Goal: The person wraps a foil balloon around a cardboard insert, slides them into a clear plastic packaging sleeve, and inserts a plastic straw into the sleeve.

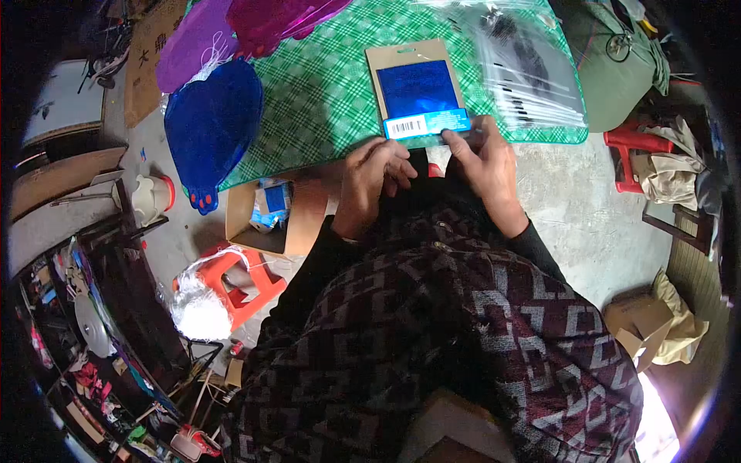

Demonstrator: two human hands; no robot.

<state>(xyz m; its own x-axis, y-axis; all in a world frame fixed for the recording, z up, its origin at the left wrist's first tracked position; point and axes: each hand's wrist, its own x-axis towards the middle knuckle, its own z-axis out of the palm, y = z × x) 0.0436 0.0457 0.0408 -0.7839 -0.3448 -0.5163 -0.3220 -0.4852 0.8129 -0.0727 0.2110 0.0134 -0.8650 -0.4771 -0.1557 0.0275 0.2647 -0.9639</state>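
Tablecloth bears blue packet (barcoded), near corner touching right fingers.

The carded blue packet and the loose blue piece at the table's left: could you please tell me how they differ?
The carded blue packet is a small rectangle; the loose blue piece is larger and rounded, with red spots at its narrow end.
The packet bears a barcode strip; the loose piece shows none.
The right hand has its thumb on the packet; the loose piece lies away from both hands.
Both are blue.
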